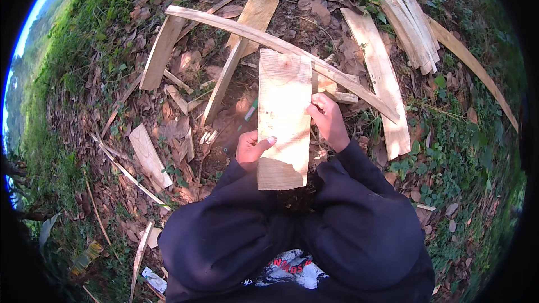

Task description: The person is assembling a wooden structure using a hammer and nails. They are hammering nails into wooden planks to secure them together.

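A pale, flat wooden board (284, 106) is held up in front of my knees, its long side pointing away from me. My left hand (254, 148) grips its left edge, the thumb lying on the face and the fingers hidden behind. On the right edge my right hand (328, 119) is closed, thumb and curled fingers pinching the wood. A knot shows near the board's far end, and shade falls across the near end. Behind its far end runs a long thin wooden strip (236, 27), slanting from far left to right. A green and white pen-like item (251, 110) is left of the board.
Planks lie around on dry leaves: one at far left (163, 53), one at right (382, 81), a shorter one at left (149, 156). A bundle of thin slats (411, 31) lies far right, beside a curved strip (477, 67). Wood offcuts (177, 99) are scattered left of centre.
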### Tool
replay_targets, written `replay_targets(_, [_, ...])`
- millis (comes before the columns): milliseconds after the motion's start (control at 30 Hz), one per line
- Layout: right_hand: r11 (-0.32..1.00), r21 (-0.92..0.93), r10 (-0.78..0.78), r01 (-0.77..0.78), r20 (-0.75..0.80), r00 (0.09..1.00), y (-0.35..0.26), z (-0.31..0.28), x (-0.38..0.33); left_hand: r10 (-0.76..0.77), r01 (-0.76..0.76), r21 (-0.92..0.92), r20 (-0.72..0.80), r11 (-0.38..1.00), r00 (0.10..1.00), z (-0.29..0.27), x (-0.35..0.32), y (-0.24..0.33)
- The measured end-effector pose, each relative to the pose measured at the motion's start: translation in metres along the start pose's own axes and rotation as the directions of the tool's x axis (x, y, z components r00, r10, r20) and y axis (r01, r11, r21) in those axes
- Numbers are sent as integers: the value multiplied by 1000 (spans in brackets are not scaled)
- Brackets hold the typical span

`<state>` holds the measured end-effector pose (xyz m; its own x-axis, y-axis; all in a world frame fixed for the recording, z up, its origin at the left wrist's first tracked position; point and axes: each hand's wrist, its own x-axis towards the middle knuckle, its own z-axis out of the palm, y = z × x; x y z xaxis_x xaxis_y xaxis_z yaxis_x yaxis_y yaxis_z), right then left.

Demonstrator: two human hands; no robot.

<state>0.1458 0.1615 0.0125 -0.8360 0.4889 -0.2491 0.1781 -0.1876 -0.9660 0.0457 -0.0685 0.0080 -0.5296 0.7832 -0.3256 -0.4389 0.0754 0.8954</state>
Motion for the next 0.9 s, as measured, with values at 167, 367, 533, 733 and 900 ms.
replay_targets(167, [991, 4, 135, -136, 66, 989, 23, -3, -1, -19, 19, 81, -12, 997, 1000, 7, -2, 11])
replay_targets(367, [982, -13, 186, -186, 150, 971, 32, -18, -5, 99, -84, 566, 5, 820, 995, 10, -4, 28])
replay_targets(533, [996, -74, 62, -53, 131, 989, 54, -28, -3, 195, -139, 854, 45, 502, 980, 22, 3, 38])
replay_targets(733, [984, -58, 178, -169, 215, 960, 44, -15, -8, 131, -110, 902, 60, 418, 990, 19, 5, 25])
replay_targets(900, [969, -24, 241, -246, 308, 920, 64, -6, -12, 57, -78, 918, 60, 389, 997, 24, 7, 20])
